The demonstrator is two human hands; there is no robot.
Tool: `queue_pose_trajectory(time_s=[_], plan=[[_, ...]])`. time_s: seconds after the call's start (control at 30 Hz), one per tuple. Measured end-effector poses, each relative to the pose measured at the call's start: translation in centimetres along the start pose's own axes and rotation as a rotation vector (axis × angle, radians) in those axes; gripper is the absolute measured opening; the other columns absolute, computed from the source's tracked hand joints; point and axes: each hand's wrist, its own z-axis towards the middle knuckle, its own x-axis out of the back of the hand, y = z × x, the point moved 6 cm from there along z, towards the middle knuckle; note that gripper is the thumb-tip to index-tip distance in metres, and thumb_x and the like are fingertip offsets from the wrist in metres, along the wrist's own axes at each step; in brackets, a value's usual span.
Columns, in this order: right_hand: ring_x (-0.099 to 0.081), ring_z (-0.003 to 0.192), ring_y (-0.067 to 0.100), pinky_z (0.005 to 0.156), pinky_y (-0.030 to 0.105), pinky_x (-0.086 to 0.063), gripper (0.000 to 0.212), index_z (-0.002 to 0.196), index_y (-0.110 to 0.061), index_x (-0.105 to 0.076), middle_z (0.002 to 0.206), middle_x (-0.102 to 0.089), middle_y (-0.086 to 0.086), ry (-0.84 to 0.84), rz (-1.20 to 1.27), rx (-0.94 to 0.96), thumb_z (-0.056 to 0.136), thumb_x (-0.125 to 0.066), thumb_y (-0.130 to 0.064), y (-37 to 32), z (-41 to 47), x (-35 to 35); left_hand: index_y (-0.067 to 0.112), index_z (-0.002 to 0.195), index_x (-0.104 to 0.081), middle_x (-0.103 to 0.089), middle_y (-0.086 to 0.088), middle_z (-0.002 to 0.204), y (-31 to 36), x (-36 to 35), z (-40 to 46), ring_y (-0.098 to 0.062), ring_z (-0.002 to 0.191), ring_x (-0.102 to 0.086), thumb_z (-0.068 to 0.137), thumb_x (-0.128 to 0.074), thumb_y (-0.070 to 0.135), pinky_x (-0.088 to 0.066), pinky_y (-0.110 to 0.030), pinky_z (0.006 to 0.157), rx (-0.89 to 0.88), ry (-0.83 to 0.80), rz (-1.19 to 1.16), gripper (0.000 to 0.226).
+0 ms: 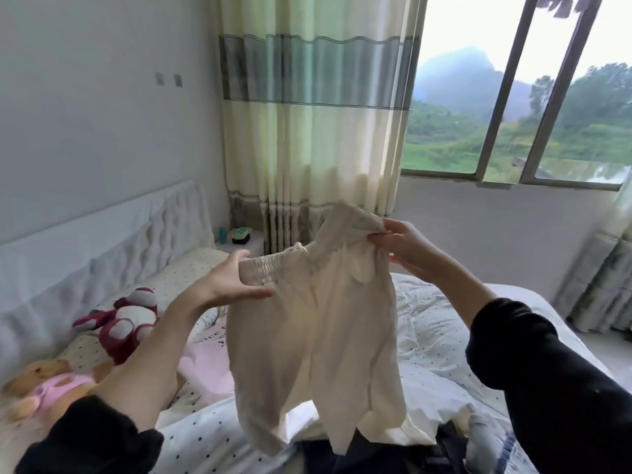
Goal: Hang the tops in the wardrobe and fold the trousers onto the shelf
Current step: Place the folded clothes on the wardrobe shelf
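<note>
The cream trousers hang in the air above the bed, held by the waistband. The left hand pinches the elastic edge between thumb and curled fingers. The right hand pinches the bunched opposite side between thumb and fingertips.

Risk: the right side is gathered and twisted. If folded as held, the legs will likely overlap unevenly and crease. Both grips take only the fabric edge; a shake may pull the waistband free.

Containers: no wardrobe or shelf is in view. A dark garment pile lies on the bed below the hems.
</note>
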Motion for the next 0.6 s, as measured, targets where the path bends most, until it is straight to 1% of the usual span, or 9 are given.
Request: queue_pose_trajectory(time_s=[0.1, 0.17, 0.2, 0.27, 0.3, 0.37, 0.47, 0.53, 0.6], plan=[[-0.061, 0.096, 0.02, 0.09, 0.044, -0.05, 0.03, 0.097, -0.021, -0.068, 0.102, -0.065, 0.008, -0.106, -0.05, 0.007, 0.092, -0.047, 0.001, 0.2, -0.3, -2.3, 0.024, 0.151, -0.007, -0.026, -0.009, 0.153, 0.7, 0.3, 0.0, -0.026, 0.139, -0.028, 0.057, -0.079, 0.062, -0.028, -0.049, 0.11, -0.038, 0.206, 0.354, 0.124], [-0.062, 0.098, 0.018, 0.09, 0.038, -0.051, 0.029, 0.102, -0.016, -0.067, 0.102, -0.067, 0.006, -0.197, -0.07, 0.039, 0.092, -0.048, 0.002, -0.5, -0.7, -3.9, 0.028, 0.151, -0.007, -0.024, -0.001, 0.155, 3.4, -0.8, -0.4, -0.019, 0.141, -0.025, 0.051, -0.075, 0.069, -0.026, -0.046, 0.113, -0.19, 0.152, 0.238, 0.128], [-0.062, 0.095, 0.014, 0.088, 0.032, -0.051, 0.028, 0.104, -0.014, -0.067, 0.1, -0.067, 0.004, -0.229, -0.098, 0.06, 0.092, -0.048, 0.003, -0.9, -0.9, -4.5, 0.03, 0.15, -0.013, -0.029, 0.003, 0.152, 4.6, -1.3, -0.6, -0.014, 0.138, -0.029, 0.054, -0.078, 0.063, -0.03, -0.038, 0.112, -0.256, 0.113, 0.113, 0.121], [-0.06, 0.086, 0.007, 0.082, 0.023, -0.051, 0.025, 0.104, -0.01, -0.067, 0.093, -0.066, -0.001, -0.24, -0.161, 0.096, 0.091, -0.05, 0.004, -1.2, -1.2, -5.4, 0.029, 0.14, -0.038, -0.052, 0.003, 0.132, 6.4, -1.8, -1.1, -0.009, 0.121, -0.047, 0.067, -0.082, 0.038, -0.041, -0.017, 0.094, -0.327, 0.062, -0.083, 0.086], [-0.059, 0.082, 0.006, 0.08, 0.023, -0.051, 0.022, 0.102, -0.009, -0.068, 0.09, -0.066, -0.001, -0.224, -0.178, 0.108, 0.091, -0.052, 0.002, -1.0, -1.3, -5.5, 0.026, 0.126, -0.052, -0.062, 0.001, 0.116, 6.8, -1.6, -1.2, -0.011, 0.108, -0.056, 0.07, -0.08, 0.032, -0.045, -0.017, 0.085, -0.333, 0.077, -0.146, 0.063], [-0.056, 0.077, 0.009, 0.074, 0.027, -0.048, 0.011, 0.092, -0.006, -0.067, 0.083, -0.063, 0.001, -0.141, -0.186, 0.125, 0.092, -0.057, -0.009, 0.0, -1.6, -5.1, 0.018, 0.098, -0.063, -0.067, -0.005, 0.088, 7.1, -0.8, -1.4, -0.014, 0.082, -0.061, 0.073, -0.077, 0.028, -0.051, -0.024, 0.074, -0.308, 0.156, -0.186, 0.03], [-0.051, 0.072, 0.01, 0.065, 0.017, -0.041, 0.021, 0.09, -0.006, -0.064, 0.077, -0.058, -0.001, -0.026, -0.205, 0.115, 0.093, -0.057, -0.025, 2.4, -2.7, -4.7, 0.011, 0.092, -0.066, -0.061, 0.001, 0.073, 7.1, -0.2, -2.0, -0.008, 0.065, -0.052, 0.077, -0.076, 0.02, -0.044, -0.014, 0.061, -0.272, 0.23, -0.061, 0.021], [-0.049, 0.068, 0.007, 0.056, 0.01, -0.037, 0.022, 0.089, -0.008, -0.06, 0.074, -0.055, -0.005, -0.071, -0.212, 0.078, 0.093, -0.057, -0.029, 4.6, -4.5, -5.8, 0.01, 0.093, -0.066, -0.059, 0.004, 0.07, 6.9, 0.1, -2.9, -0.007, 0.063, -0.05, 0.078, -0.076, 0.02, -0.042, -0.013, 0.059, -0.249, 0.301, -0.043, 0.02], [-0.053, 0.073, 0.01, 0.06, 0.014, -0.039, 0.027, 0.091, -0.005, -0.06, 0.077, -0.057, -0.003, -0.134, -0.178, 0.027, 0.089, -0.063, -0.031, 7.8, -6.0, -6.8, 0.009, 0.093, -0.065, -0.056, 0.006, 0.068, 6.3, 0.3, -3.8, -0.006, 0.06, -0.049, 0.079, -0.075, 0.02, -0.041, -0.011, 0.057, -0.23, 0.378, -0.049, 0.02]])
